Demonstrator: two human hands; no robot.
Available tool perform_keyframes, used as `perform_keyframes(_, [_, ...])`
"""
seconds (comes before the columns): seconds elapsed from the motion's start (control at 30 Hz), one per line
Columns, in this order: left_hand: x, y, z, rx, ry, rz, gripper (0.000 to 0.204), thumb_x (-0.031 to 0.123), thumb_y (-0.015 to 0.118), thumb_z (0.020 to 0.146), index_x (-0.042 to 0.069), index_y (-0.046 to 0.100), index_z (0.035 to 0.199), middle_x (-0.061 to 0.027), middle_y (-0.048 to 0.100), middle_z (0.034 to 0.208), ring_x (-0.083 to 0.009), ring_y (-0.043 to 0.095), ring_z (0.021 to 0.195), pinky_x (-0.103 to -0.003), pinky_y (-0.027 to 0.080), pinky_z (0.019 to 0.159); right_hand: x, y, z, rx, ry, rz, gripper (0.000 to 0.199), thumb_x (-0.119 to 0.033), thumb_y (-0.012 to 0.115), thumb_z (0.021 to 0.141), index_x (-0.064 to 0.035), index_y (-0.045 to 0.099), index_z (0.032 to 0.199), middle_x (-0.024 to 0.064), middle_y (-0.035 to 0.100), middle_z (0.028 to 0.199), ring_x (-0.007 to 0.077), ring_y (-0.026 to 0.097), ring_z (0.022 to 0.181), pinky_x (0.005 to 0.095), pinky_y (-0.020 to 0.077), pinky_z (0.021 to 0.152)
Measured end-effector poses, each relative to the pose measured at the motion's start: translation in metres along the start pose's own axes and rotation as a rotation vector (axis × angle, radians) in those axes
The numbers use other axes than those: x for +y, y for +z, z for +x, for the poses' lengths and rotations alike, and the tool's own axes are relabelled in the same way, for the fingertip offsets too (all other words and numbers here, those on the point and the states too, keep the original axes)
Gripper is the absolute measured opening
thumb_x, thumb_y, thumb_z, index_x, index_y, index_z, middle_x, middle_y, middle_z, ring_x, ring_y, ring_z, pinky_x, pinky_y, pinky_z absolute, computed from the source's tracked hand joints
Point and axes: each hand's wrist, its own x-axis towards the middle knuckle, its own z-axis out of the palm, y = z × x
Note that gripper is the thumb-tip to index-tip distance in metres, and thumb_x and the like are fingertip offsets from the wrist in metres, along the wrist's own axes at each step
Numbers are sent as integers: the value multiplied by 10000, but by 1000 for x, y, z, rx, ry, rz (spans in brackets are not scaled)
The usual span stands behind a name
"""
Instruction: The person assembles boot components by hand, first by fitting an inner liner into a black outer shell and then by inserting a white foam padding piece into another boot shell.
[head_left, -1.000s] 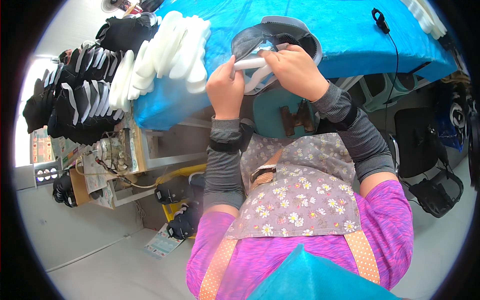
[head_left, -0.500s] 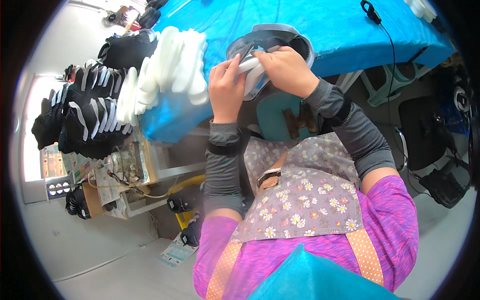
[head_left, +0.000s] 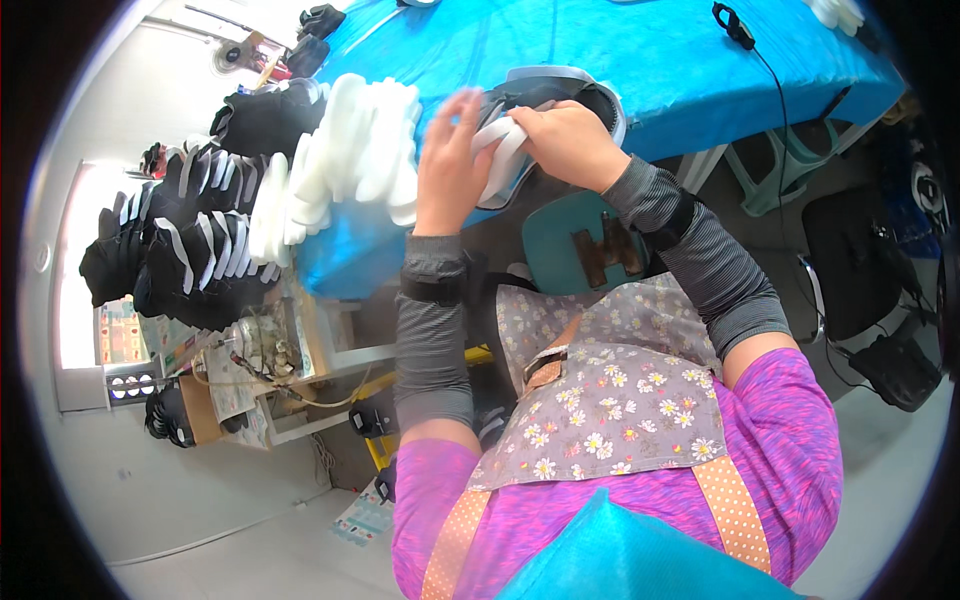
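Observation:
A black-and-grey curved piece (head_left: 548, 76) with a rounded rim sits at the near edge of the blue-covered table. Across its near side runs a white padded strip (head_left: 503, 140). My right hand (head_left: 572, 143) pinches this strip between thumb and fingers at its right end. Beside it on the left is my left hand (head_left: 450, 170), its fingers stretched upward and blurred at the tips. The left thumb lies close to the strip; whether it touches cannot be told. The inside of the curved piece is partly hidden by my hands.
White foam pieces (head_left: 362, 135) stand in a row on the table's left. Black pieces with white edges (head_left: 190, 250) are stacked farther left. A cable (head_left: 775, 100) hangs over the blue cover (head_left: 680, 60). Below are a green stool (head_left: 570, 240) and a black chair (head_left: 850, 260).
My left hand's fingers have lifted off the curved piece and straightened upward. My right hand keeps its pinch on the strip. The whole view has shifted slightly.

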Motion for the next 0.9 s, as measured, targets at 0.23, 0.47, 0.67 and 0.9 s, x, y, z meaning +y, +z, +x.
perform_keyframes(0.23, [-20,17,3,-9,-69,-61,389,-9,610,742,78,692,1112,-115,676,1033,-316,618,976,-400,494,863,8,7,8,-126,21,43,276,-104,649,783,-42,624,1051,126,685,828,314,675,824,393,525,771])
perform_keyframes(0.47, [-26,17,10,-21,-72,-207,372,-15,603,746,73,698,1095,-136,663,1044,-323,617,970,-385,490,865,14,0,12,-177,72,80,229,-149,629,800,-47,628,1004,149,685,819,329,671,836,416,521,770])
perform_keyframes(0.67, [-28,16,14,-67,-144,-254,263,39,617,773,39,705,1021,-141,666,958,-324,623,932,-385,488,836,12,2,15,-196,83,103,201,-170,622,823,-60,629,991,154,683,835,343,665,844,438,518,755])
perform_keyframes(0.9, [-31,12,26,137,-103,-11,233,125,734,781,48,684,996,-117,645,975,-269,635,876,-345,505,745,27,4,26,-260,240,306,194,-237,638,842,-82,642,958,137,682,917,325,656,880,423,509,763])
